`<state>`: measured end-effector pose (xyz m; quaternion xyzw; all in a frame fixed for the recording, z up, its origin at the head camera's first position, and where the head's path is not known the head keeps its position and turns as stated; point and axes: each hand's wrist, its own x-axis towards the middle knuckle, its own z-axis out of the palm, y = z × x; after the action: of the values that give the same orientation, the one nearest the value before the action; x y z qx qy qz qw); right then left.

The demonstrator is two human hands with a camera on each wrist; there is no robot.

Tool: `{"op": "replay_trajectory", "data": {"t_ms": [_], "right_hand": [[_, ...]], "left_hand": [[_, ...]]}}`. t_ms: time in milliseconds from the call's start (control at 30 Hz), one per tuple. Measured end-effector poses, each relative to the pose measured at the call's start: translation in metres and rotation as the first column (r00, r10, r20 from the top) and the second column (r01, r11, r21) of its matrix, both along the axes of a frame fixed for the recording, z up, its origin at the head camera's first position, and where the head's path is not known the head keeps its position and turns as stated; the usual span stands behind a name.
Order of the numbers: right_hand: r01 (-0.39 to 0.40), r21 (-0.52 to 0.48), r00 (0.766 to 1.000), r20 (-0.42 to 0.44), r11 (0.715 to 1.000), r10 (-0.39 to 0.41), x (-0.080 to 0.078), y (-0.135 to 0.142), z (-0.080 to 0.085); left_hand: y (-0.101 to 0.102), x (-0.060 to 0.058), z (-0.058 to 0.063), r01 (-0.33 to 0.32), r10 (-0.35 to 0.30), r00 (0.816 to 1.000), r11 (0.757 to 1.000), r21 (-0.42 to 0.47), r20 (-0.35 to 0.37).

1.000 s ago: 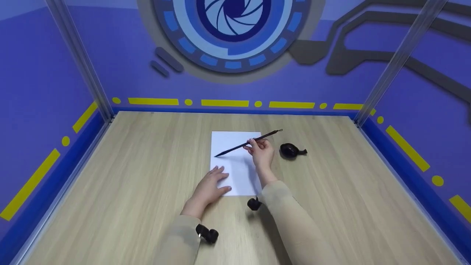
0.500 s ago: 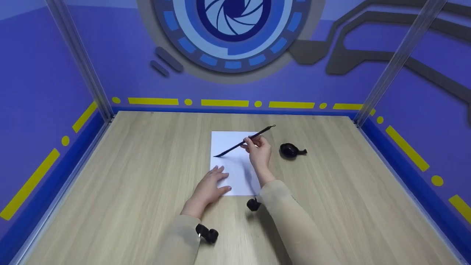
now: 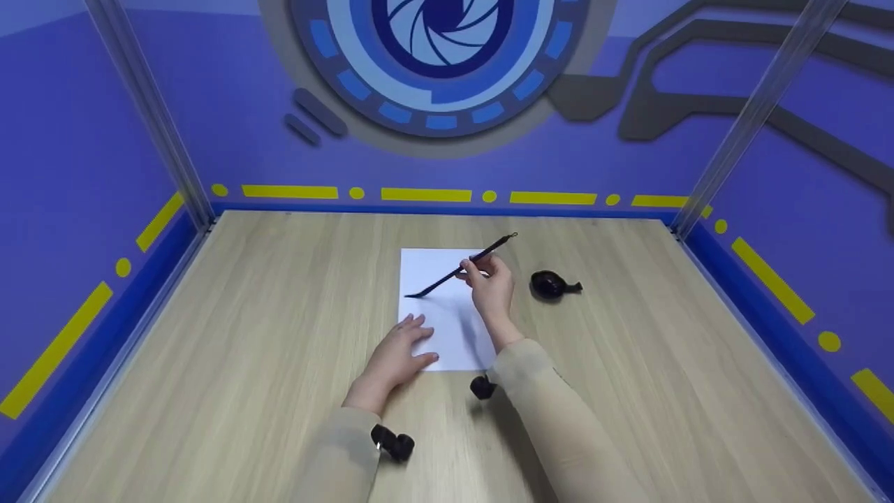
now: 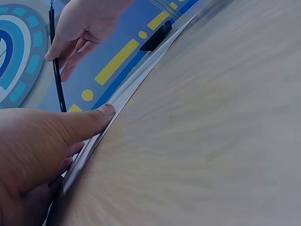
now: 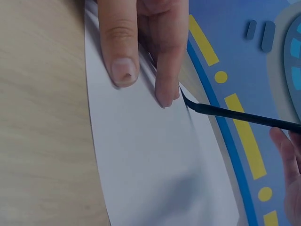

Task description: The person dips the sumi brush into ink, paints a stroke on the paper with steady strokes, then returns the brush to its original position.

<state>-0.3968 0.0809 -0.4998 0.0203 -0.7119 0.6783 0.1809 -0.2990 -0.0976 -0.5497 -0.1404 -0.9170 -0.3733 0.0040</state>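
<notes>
A black writing brush (image 3: 445, 278) slants over a white sheet of paper (image 3: 447, 335), pinched by my right hand (image 3: 493, 290) partway along its handle. Its dark bristle tip is bent against the paper near the left edge, as the right wrist view shows with the brush (image 5: 235, 114). My left hand (image 3: 398, 355) rests on the lower left of the sheet with its fingers spread. In the left wrist view the thumb of that left hand (image 4: 42, 146) lies along the paper's near edge. Whether ink marks the paper beneath the tip is hard to tell.
A small round black pot with a short spout or handle (image 3: 550, 286) stands right of the paper on the wooden table (image 3: 279, 314). Blue panels (image 3: 447, 168) with yellow dashes rise behind and at both sides. Both sleeves carry small black wrist cameras.
My right hand has shifted slightly left and the brush stands steeper. Its tip, straight a second ago, is now bent on the paper. My left hand has stayed in place.
</notes>
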Motion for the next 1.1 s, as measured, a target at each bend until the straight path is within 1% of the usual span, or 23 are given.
{"op": "replay_trajectory", "data": {"t_ms": [267, 533, 833, 1100], "right_hand": [[-0.027, 0.012, 0.999, -0.025, 1.0, 0.027, 0.0, 0.003, 0.002], [-0.01, 0.056, 0.999, -0.03, 0.998, 0.012, -0.001, 0.006, 0.004], [-0.024, 0.038, 0.998, -0.06, 0.999, 0.026, -0.003, 0.01, 0.005], [-0.003, 0.072, 0.998, -0.058, 0.997, 0.008, -0.004, 0.016, 0.005]], "left_hand": [[0.001, 0.001, 0.0, -0.011, 0.011, 1.0, 1.0, -0.009, 0.001], [0.001, 0.001, 0.0, -0.012, 0.012, 1.0, 1.0, -0.006, 0.007], [0.002, -0.001, -0.003, -0.028, 0.029, 1.0, 0.999, -0.023, 0.007], [0.002, 0.0, -0.001, -0.024, 0.024, 0.999, 1.0, -0.009, 0.029]]}}
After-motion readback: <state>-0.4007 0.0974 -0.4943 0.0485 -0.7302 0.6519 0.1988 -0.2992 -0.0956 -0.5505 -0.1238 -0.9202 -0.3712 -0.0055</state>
